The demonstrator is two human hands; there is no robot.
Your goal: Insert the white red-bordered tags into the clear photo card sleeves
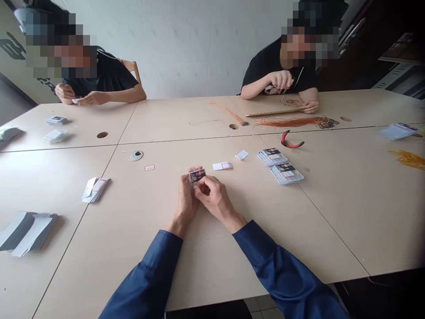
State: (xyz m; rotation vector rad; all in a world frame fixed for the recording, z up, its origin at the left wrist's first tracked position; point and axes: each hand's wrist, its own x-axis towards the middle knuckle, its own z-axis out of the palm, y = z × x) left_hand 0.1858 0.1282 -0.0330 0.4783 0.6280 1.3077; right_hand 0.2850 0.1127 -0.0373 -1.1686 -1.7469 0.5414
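Note:
Both my hands meet over the middle of the table [232, 248], in dark blue sleeves. My left hand [186, 197] grips a small printed card packet [197, 175] from the left, fingers curled round it. My right hand [212, 195] is closed in a pinch on the packet's lower right edge. Just beyond lie a white label slip with a red frame [222, 166] and a smaller white slip [242, 154]. Two stacks of similar packets [286, 173], [271, 156] lie to the right.
Grey sleeve stacks lie at left [26, 230], with more label slips [95, 189]. Red-handled pliers [291, 140] and bundles of orange cords [295, 122] lie far right. Two other people sit across the table, handling small items. A round cable cap [136, 155] sits at left centre.

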